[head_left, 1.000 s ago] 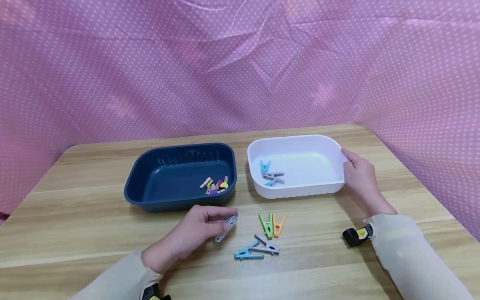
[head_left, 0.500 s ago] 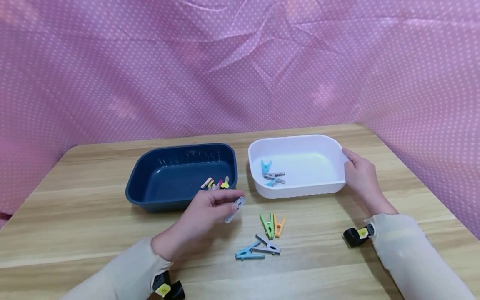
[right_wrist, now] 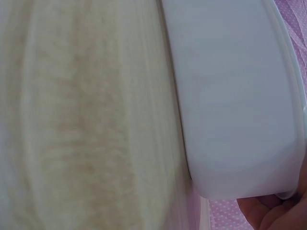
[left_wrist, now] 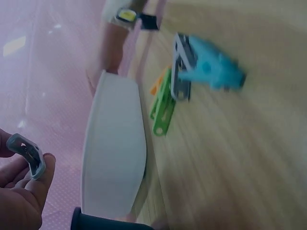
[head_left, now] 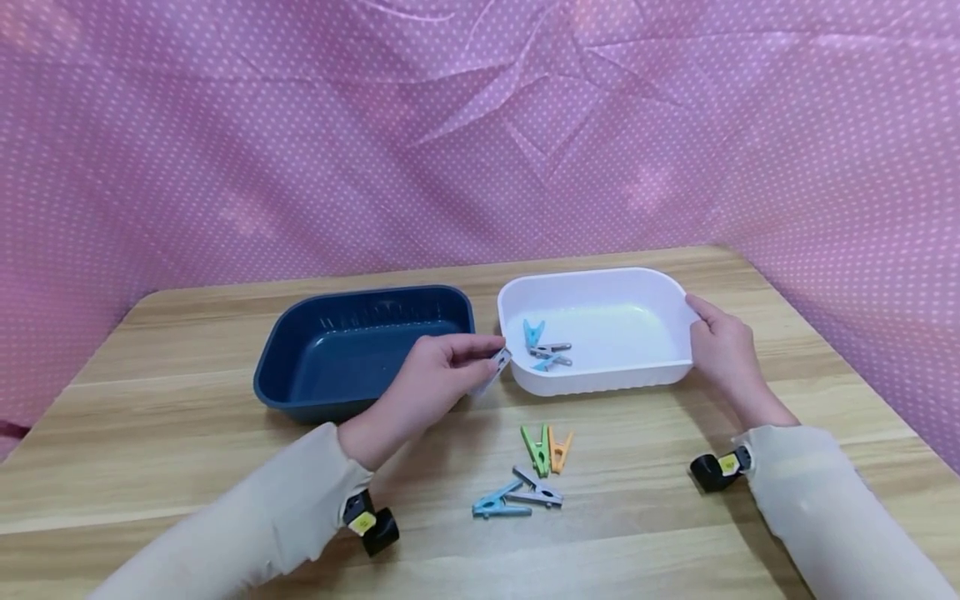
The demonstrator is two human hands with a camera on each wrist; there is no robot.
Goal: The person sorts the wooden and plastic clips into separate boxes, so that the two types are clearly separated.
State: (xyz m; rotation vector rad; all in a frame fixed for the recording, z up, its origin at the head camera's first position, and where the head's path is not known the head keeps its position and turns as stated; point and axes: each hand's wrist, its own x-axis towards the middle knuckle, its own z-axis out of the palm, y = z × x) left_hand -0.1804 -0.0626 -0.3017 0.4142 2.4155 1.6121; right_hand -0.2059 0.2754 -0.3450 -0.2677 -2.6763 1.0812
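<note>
My left hand (head_left: pixel 435 375) pinches a grey clothespin (head_left: pixel 499 360) between thumb and fingers, over the gap between the dark blue basin (head_left: pixel 322 411) and the white basin (head_left: pixel 600 381), close to the white one's left rim. In the left wrist view the clothespin (left_wrist: pixel 29 155) shows between the fingertips. My right hand (head_left: pixel 723 354) grips the white basin's right side, thumb at the rim; in the right wrist view its curled fingers (right_wrist: pixel 268 211) are partly hidden. Blue and grey clothespins (head_left: pixel 550 347) lie inside the white basin, near its left end.
On the wooden table (head_left: pixel 637 533) in front of the basins lie a green clothespin (head_left: pixel 537 451), an orange one (head_left: pixel 559 450), a grey one (head_left: pixel 537 492) and a blue one (head_left: pixel 498 502). A pink dotted cloth (head_left: pixel 480 142) hangs behind.
My left hand has risen and moved forward and right with the grey clothespin, towards the white basin. It now hides the small clips in the dark blue basin. The right hand stays put.
</note>
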